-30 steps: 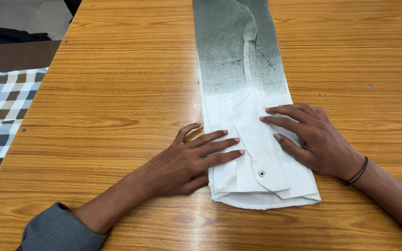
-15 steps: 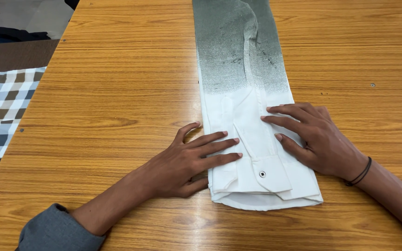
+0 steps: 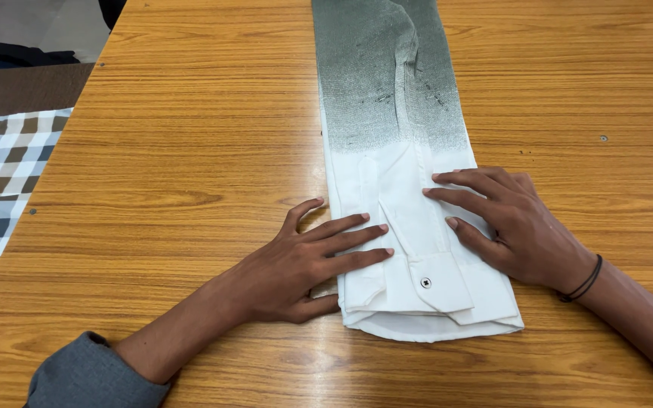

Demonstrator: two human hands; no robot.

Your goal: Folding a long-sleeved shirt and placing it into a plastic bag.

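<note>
In the head view we see a shirt [image 3: 406,219] folded into a long narrow strip, running from the top centre of the frame down to the lower centre of a wooden table [image 3: 190,151]. Its upper part is grey-green, its lower part white, and a buttoned cuff [image 3: 436,283] lies on top near the bottom edge. Our left hand [image 3: 304,264] lies flat and open at lower centre, palm on the table, fingers [image 3: 357,240] spread onto the shirt's left edge. Our right hand [image 3: 512,223] lies flat and open on the shirt's right side, fingers pointing left, gripping nothing. A dark band [image 3: 585,281] circles the right wrist. A checked cloth [image 3: 1,181] shows at the left edge, off the table.
</note>
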